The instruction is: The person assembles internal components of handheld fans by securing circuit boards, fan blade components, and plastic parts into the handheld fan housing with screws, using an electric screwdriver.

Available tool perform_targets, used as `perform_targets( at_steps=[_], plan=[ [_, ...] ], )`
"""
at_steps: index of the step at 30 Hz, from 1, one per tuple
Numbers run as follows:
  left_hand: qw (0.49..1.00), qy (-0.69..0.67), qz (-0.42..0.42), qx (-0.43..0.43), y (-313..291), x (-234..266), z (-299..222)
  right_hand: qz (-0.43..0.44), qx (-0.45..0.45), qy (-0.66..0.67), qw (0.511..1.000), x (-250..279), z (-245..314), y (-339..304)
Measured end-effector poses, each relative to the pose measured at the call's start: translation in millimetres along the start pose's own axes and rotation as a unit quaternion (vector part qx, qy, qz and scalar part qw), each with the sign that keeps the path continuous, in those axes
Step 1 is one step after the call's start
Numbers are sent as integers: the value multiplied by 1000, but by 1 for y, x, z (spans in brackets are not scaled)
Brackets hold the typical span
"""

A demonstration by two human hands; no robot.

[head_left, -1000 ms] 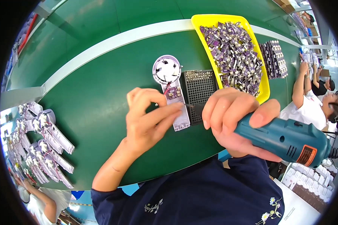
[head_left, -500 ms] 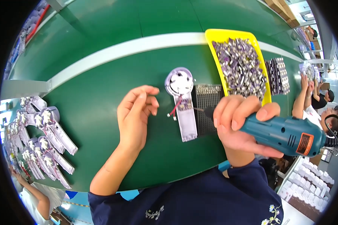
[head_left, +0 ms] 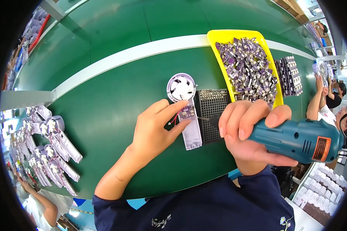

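An open, pale lilac handheld fan housing (head_left: 191, 138) lies on the green bench, with a white fan blade (head_left: 182, 88) in its round head. A small purple circuit board (head_left: 187, 112) sits in its handle, with red wires at its left side. Thumb and forefinger of my left hand (head_left: 152, 127) reach over the housing's left edge and hold it above and below the board. My right hand (head_left: 250, 133) grips a teal electric screwdriver (head_left: 293, 139). The bit (head_left: 205, 118) points left at the housing's handle, just right of the board; whether it touches cannot be made out.
A black perforated screw tray (head_left: 216, 131) lies right of the housing. Behind it stands a yellow tray (head_left: 216, 46) heaped with circuit boards, beside stacked board panels (head_left: 290, 77). Several fan housings (head_left: 61, 142) are grouped at left. Other people work at both sides.
My left hand has moved right from the bare bench onto the fan housing. The screwdriver stays in my right hand, its bit still beside the handle.
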State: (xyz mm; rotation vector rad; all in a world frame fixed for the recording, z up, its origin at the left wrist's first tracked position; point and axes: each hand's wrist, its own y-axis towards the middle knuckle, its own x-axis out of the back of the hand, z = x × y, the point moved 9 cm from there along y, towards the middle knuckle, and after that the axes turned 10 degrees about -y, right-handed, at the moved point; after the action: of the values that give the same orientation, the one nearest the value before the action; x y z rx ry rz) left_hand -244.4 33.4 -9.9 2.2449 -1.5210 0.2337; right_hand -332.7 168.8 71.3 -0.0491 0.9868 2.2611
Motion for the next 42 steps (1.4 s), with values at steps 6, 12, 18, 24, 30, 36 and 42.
perform_targets(
  at_steps=[6, 12, 18, 24, 30, 36, 42],
  plan=[
    [1000, 22, 7, 14, -4, -7, 3, -21, -2, -1, 1000, 1, 1, -1],
    [998, 52, 4, -22, 0, -12, 2, -38, 30, 55, 997, 7, 1, -3],
    [997, 46, -4, -58, -3, -12, -1, -35, -18, -7, 999, 7, -3, -3],
    [998, 26, 14, -59, -4, -13, 0, -34, -8, -1, 999, 4, -5, -5],
    [998, 22, 16, -60, -4, -14, 0, -29, -12, 3, 1000, 3, -7, -7],
    [1000, 4, 11, -29, -2, -12, 7, -19, 27, -7, 999, -2, -8, -4],
    [999, -38, 24, -25, 2, -10, 11, -4, 38, -17, 999, -8, -10, -6]
  ],
)
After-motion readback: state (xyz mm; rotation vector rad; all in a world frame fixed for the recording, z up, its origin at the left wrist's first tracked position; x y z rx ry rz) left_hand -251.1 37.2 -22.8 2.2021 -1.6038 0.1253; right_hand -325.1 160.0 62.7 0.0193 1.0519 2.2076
